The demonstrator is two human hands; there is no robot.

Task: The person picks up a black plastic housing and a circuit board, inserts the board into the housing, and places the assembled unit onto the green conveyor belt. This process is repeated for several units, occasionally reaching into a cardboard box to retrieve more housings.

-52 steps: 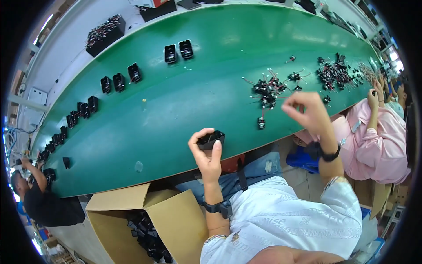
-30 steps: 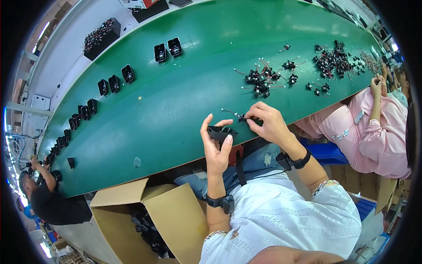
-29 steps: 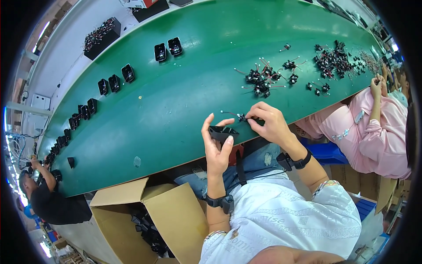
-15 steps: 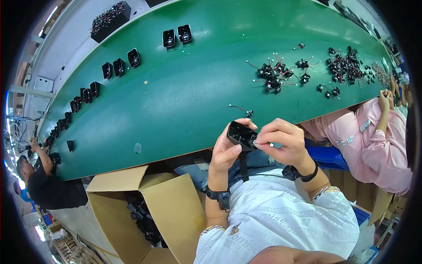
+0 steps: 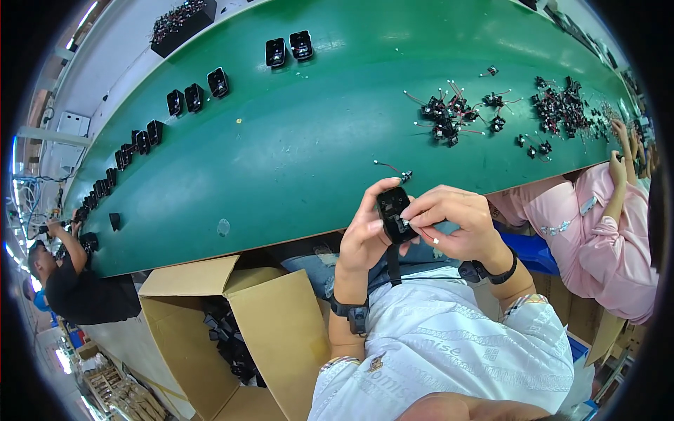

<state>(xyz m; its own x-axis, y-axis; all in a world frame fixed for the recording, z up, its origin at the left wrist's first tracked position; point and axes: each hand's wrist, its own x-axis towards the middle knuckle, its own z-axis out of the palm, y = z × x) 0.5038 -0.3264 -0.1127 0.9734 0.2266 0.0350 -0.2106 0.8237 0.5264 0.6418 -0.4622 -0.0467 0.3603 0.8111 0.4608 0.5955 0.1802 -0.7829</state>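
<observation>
My left hand [image 5: 360, 242] is wrapped round a black plastic housing [image 5: 391, 205], open side up, just off the table's near edge. Thumb and fingers of my right hand [image 5: 460, 221] pinch a small wired part at the lower right of the housing's hollow. From that pinch hangs a red wire with a white connector [image 5: 436, 241]. The part's body is mostly hidden by my fingertips. Just beyond the housing, another small black wired part [image 5: 406, 175] lies on the green table [image 5: 302, 154].
A pile of black wired parts [image 5: 446, 121] lies to the right, with a bigger heap [image 5: 562, 109] beyond. Several black housings [image 5: 218, 83] line the table's far left. An open cardboard box [image 5: 281, 323] of black pieces stands below. People sit at either side [image 5: 597, 238].
The housing has turned more upright and shifted slightly right in my left hand. My right fingers have moved a little with it, still pinching the part. The person at right has raised a hand.
</observation>
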